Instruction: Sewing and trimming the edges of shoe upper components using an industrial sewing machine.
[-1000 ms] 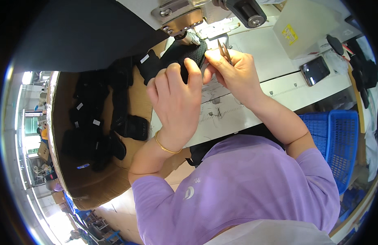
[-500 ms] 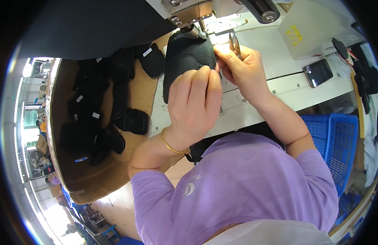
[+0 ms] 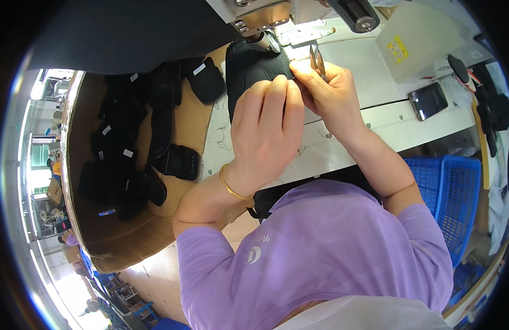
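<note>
Right of our hands sits a blue basket (image 3: 450,192), contents hidden. Our left hand (image 3: 265,129) presses flat on the black piece (image 3: 252,69) under the machine (image 3: 260,14); our right hand (image 3: 329,91) pinches snips (image 3: 316,58). Left, a cardboard box (image 3: 108,242) holds white-tagged black pieces (image 3: 128,148). Beyond, a yellow label (image 3: 396,49).

Black fabric piece (image 3: 254,69) now sits right under the sewing machine head (image 3: 263,16); a second ago it was lower and left of it. Left hand (image 3: 265,129) shifts right and up, fingers spread flat over the piece. Right hand (image 3: 326,91) moves closer to the machine, with the snips (image 3: 316,58) now pointing upward.
</note>
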Demonstrator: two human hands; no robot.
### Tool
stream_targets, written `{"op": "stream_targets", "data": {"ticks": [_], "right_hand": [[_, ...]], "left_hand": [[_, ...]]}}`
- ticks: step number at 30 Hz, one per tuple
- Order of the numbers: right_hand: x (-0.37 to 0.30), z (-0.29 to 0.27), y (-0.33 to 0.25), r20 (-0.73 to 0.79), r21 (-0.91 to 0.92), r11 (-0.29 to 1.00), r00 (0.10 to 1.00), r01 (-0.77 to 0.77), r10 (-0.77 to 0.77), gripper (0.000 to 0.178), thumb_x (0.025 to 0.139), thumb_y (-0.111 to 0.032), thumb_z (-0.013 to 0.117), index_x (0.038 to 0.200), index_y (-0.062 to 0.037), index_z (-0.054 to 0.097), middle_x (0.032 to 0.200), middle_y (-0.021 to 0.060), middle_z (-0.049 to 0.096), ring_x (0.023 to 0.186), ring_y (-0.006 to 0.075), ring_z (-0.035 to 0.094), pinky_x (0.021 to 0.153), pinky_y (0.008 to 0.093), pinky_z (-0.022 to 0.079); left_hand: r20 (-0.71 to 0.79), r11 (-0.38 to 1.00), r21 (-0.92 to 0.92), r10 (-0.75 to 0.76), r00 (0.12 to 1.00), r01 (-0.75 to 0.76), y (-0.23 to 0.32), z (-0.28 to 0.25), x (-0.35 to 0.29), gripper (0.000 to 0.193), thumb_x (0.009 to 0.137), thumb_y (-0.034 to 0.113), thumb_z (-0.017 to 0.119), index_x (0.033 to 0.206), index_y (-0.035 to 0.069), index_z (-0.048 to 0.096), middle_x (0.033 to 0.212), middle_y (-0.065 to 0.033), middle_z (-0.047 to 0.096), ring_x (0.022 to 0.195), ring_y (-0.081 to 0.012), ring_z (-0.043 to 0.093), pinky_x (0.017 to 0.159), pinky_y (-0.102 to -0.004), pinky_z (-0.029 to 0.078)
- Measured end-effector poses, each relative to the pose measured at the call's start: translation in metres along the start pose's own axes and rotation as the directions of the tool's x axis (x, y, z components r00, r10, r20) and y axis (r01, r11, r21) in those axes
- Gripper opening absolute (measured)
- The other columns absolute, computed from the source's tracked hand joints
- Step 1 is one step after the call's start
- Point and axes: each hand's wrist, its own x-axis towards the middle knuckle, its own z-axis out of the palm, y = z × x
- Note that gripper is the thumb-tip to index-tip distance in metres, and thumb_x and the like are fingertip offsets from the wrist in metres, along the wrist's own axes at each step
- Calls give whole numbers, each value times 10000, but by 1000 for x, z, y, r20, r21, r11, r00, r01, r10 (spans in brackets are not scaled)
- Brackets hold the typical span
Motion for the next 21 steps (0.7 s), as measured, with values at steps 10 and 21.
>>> {"op": "stream_targets", "data": {"ticks": [10, 21], "right_hand": [[0, 1, -3, 28, 36, 999, 1000, -15, 14, 334, 947, -230, 578, 669, -50, 617, 569, 6, 616, 487, 17, 433, 446, 204, 315], [-3, -4, -3, 71, -9, 1000, 997, -12, 13, 333, 964, -230, 549, 707, -33, 625, 590, 11, 623, 495, 28, 451, 454, 204, 340]], "left_hand": [[-34, 998, -5, -55, 998, 55, -15, 19, 10, 282, 686, 62, 673, 938, -12, 570, 956, -126, 568, 887, -266, 579, 725, -354, 504], [-34, 994, -82, -80, 996, 77, -20, 20, 2, 336, 700, 95, 688, 1003, 0, 579, 1007, -122, 568, 918, -278, 569, 747, -374, 484]]}}
